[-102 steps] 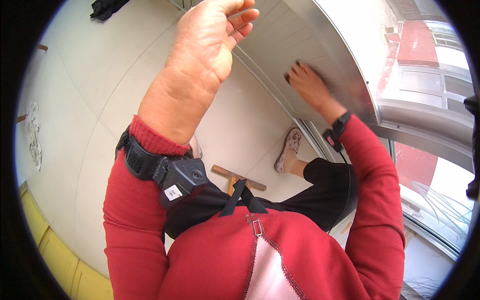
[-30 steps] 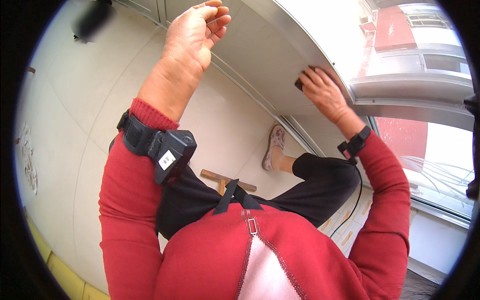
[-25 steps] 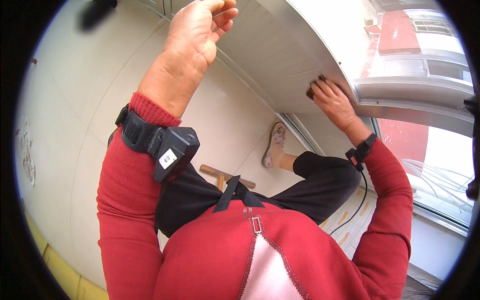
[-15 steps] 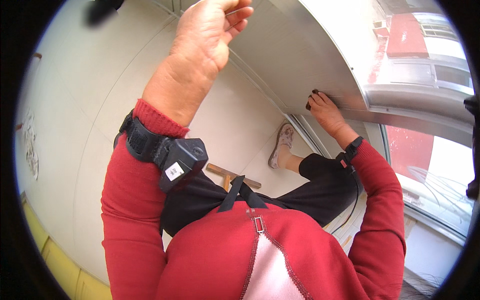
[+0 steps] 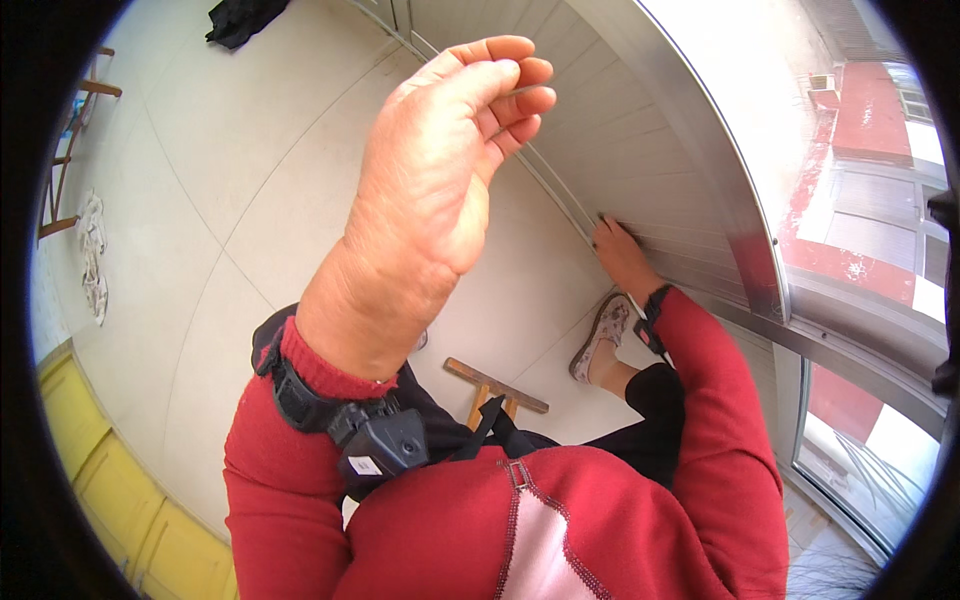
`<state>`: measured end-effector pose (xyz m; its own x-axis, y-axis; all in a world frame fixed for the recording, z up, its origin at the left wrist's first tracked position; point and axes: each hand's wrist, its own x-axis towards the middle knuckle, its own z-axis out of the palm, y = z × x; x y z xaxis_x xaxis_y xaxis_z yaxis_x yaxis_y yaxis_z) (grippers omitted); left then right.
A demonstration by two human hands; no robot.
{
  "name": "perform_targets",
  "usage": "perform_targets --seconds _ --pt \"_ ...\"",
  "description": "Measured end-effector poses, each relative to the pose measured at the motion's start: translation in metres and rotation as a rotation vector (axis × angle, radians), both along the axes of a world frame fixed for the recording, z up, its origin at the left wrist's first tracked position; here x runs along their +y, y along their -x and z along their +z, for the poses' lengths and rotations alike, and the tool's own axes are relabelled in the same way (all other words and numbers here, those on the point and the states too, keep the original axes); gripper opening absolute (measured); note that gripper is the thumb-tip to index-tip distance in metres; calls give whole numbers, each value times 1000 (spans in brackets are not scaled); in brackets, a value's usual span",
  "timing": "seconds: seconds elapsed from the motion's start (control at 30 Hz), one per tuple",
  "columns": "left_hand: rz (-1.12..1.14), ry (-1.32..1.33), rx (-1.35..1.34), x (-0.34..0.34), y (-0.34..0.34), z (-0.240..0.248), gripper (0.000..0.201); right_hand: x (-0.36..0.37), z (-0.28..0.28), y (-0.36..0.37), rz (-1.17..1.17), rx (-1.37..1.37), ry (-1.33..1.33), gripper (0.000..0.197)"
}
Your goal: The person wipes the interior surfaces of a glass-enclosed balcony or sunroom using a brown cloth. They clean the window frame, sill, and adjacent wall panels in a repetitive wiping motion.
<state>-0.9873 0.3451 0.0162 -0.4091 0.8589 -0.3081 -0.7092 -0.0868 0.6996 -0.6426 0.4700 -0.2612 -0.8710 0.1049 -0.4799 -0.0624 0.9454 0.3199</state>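
Observation:
My left hand (image 5: 440, 170) is raised in front of me above the floor, palm side partly showing. Its fingers are loosely bent and a little apart, the thumb beside the index finger, and nothing shows in it. Low on the right, my right hand (image 5: 624, 258) reaches to the grey ribbed panel (image 5: 640, 130) under the window. Its fingers press against the panel's lower part, closed over a small dark thing (image 5: 603, 217) that is mostly hidden.
A metal frame (image 5: 745, 220) edges the window (image 5: 850, 200) on the right. A wooden stool (image 5: 495, 385) stands at my legs, near my shoe (image 5: 603, 335). Black cloth (image 5: 240, 20), white cloth (image 5: 93, 260), a wooden rack (image 5: 62, 165) and yellow cabinets (image 5: 120, 490) lie around the pale tiled floor (image 5: 200, 190).
The view has shifted, bringing more floor and the black cloth into sight. My right hand has slid along the panel toward its lower edge. My left hand appears farther into the picture.

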Motion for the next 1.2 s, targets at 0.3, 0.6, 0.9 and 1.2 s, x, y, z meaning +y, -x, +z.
perform_targets --seconds 0.3,0.6,0.9,1.2 --pt "-8 28 -24 18 1 -5 24 68 -7 178 94 698 -128 26" --pt "9 50 -11 4 5 -7 22 -4 14 -1 -102 -143 2 29" --pt "34 40 -36 3 -2 7 21 37 129 93 -34 441 -132 40" --pt "-3 39 3 2 0 6 22 -1 164 -6 -124 181 -39 41"
